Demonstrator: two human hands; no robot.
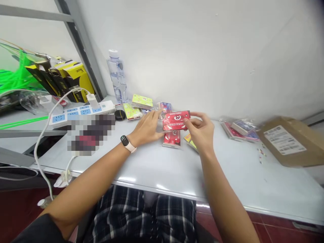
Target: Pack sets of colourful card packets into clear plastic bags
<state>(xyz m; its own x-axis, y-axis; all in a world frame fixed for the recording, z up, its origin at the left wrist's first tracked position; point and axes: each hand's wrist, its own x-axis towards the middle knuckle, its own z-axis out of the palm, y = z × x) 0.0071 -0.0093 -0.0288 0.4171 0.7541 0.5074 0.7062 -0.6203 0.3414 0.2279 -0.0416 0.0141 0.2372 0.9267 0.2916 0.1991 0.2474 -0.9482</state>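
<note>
Plaid clothing point(126, 212) covers the lap at the near edge of the white table point(152, 165). Farther in, mid-table, a flat rectangular red pack point(174, 122) is held up, glossy, with white lettering along its long edges and a white eye-like motif between; a similar stack point(172, 139) lies just nearer, partly hidden below it. The right hand point(202, 130) pinches the pack's right end, thumb on the front, fingers curled behind, its forearm rising from the near right. The left hand point(149, 125) reaches in from the left, palm down, thumb and fingers parted around the left end; whether they grip it, I cannot tell.
</note>
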